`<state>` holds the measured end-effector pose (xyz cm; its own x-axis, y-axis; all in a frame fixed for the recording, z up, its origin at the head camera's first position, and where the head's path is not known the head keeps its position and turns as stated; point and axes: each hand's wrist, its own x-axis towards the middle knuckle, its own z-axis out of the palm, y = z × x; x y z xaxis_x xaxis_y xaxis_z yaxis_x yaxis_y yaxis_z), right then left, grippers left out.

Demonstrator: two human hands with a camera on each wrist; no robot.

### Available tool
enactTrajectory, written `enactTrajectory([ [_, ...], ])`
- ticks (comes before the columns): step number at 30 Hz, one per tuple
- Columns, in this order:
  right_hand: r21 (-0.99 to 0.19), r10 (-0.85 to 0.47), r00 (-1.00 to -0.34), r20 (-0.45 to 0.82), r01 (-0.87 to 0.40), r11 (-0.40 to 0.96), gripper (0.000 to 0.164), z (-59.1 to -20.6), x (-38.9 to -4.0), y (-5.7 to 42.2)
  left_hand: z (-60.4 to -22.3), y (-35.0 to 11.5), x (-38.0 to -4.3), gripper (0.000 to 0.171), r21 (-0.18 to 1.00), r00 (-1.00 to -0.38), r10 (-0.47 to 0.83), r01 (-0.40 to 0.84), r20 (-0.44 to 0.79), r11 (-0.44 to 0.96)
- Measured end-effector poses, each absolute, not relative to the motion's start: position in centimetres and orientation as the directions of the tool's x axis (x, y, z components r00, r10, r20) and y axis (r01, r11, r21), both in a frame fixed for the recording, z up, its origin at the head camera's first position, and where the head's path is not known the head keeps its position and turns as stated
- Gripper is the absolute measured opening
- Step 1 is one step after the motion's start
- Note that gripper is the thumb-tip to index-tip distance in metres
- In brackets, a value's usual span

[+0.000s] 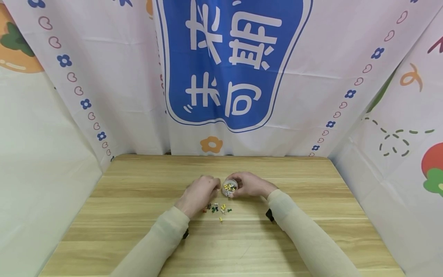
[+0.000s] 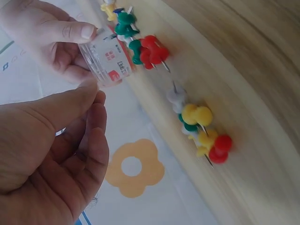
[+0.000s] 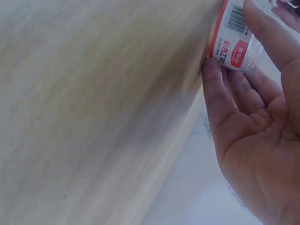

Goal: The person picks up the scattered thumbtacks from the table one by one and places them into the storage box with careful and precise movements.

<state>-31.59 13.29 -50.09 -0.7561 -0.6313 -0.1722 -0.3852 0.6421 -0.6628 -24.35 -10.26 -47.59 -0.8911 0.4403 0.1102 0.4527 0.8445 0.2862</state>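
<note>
My right hand (image 1: 250, 184) grips a small clear push pin jar (image 1: 226, 193), thumb on one side and fingers on the other. Colored push pins (image 1: 229, 187) show inside its open top. Printed on the jar's label (image 3: 233, 40) are a barcode and "PUSH PINS". Close beside the jar is my left hand (image 1: 204, 191), its fingers curled and the thumb tip meeting the forefinger; no pin shows between them. Loose push pins (image 2: 197, 114) in red, yellow, green and white lie on the table near the left hand.
The wooden table (image 1: 145, 238) has a light grain. Behind it hangs a white cloth (image 1: 311, 96) with a blue printed panel (image 1: 235, 96), and printed cloth also stands at both sides. One yellow pin (image 1: 220, 219) lies closer to the front than the others.
</note>
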Motion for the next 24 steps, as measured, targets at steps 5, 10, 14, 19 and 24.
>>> enactTrajectory([
  [5, -0.659, -0.626, -0.760, -0.174, -0.382, 0.648, 0.058, -50.1, -31.6, 13.3, -47.4, -9.6, -24.4, 0.010, 0.316, -0.898, 0.418, 0.439, 0.134, 0.841],
  [10, -0.661, -0.629, -0.758, -0.171, -0.385, 0.644, 0.058, -50.0, -31.5, 13.3, -47.1, -8.9, -24.5, 0.011, 0.328, -0.901, 0.410, 0.434, 0.145, 0.839],
  [14, -0.650, -0.636, -0.756, -0.155, -0.407, 0.642, 0.060, -50.1, -31.6, 13.3, -47.0, -8.2, -24.7, 0.012, 0.331, -0.904, 0.407, 0.428, 0.134, 0.841],
  [19, -0.639, -0.635, -0.757, -0.154, -0.414, 0.648, 0.061, -50.2, -31.7, 13.4, -47.1, -7.5, -25.0, 0.010, 0.353, -0.907, 0.400, 0.419, 0.128, 0.837],
  [24, -0.634, -0.641, -0.753, -0.150, -0.424, 0.647, 0.061, -50.2, -31.7, 13.3, -47.4, -7.1, -25.3, 0.010, 0.348, -0.907, 0.401, 0.420, 0.128, 0.838],
])
